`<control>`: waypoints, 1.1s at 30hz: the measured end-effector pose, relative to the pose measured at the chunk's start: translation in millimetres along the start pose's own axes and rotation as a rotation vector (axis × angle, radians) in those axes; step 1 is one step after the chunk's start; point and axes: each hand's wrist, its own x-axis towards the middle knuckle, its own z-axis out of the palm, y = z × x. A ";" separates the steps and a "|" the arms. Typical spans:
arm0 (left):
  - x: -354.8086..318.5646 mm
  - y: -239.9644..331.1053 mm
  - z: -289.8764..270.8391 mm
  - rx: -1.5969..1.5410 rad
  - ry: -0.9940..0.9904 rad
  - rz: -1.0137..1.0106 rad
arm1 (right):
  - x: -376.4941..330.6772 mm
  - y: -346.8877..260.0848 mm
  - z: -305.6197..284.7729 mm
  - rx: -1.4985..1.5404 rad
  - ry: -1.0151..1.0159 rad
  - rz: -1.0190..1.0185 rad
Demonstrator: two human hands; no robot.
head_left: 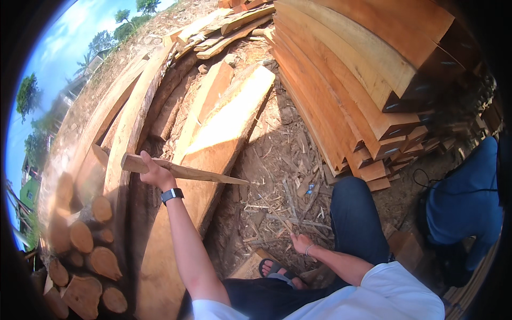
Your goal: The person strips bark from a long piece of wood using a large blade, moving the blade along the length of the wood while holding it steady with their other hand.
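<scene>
Left hand (pixel 153 173) grips a raised wood stake (pixel 200 174); right hand (pixel 302 244) is low over wood scraps (pixel 304 210), can't tell its grip. Loads left down there, so probably unfinished.

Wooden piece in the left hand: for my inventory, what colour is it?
The wooden piece is brown, in the head view.

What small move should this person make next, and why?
Probably the right hand should pick up a loose piece from the wood scraps: it is lowered close to them, while the left hand is already taken up gripping a tapered wooden piece by its thicker end. Whether the right fingers already hold a sliver is too small to tell.
</scene>
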 end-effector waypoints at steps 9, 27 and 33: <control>1.4 2.4 -0.8 -0.017 -0.009 0.015 | -4.7 -17.9 -8.1 0.137 -0.153 0.064; 8.4 -12.7 -5.0 -0.016 0.005 0.063 | -7.7 -16.6 -10.9 0.058 -0.119 -0.010; 14.8 -20.8 -15.9 -0.023 0.001 0.042 | -10.4 -34.7 -28.5 0.113 -0.014 -0.240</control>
